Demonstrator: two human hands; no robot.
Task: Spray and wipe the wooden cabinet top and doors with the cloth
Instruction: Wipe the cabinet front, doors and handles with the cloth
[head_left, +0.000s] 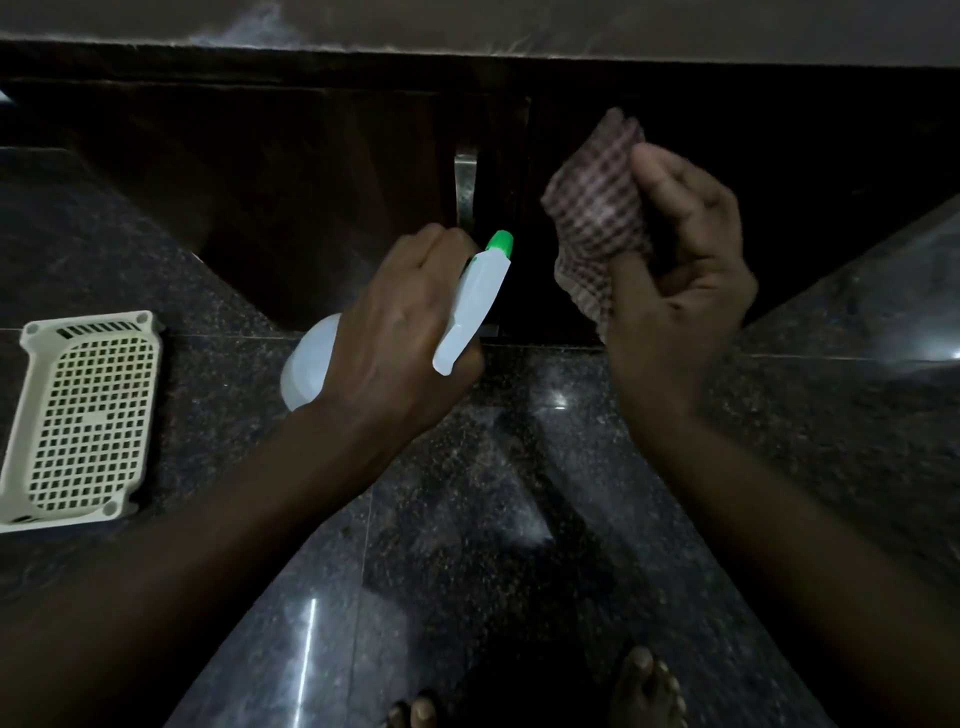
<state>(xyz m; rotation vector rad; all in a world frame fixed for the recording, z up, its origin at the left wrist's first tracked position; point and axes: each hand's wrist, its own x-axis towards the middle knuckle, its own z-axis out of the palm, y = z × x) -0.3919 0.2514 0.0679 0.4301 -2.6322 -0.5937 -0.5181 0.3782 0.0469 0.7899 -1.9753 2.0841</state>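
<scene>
While beside door edge (525, 208), cloth (597, 218), bottle (475, 306).

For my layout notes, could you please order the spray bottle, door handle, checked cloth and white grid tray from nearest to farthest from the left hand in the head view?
1. spray bottle: gripped in the left hand.
2. door handle: just above that hand.
3. checked cloth: to the right, held by the right hand.
4. white grid tray: far left, on the floor.
</scene>
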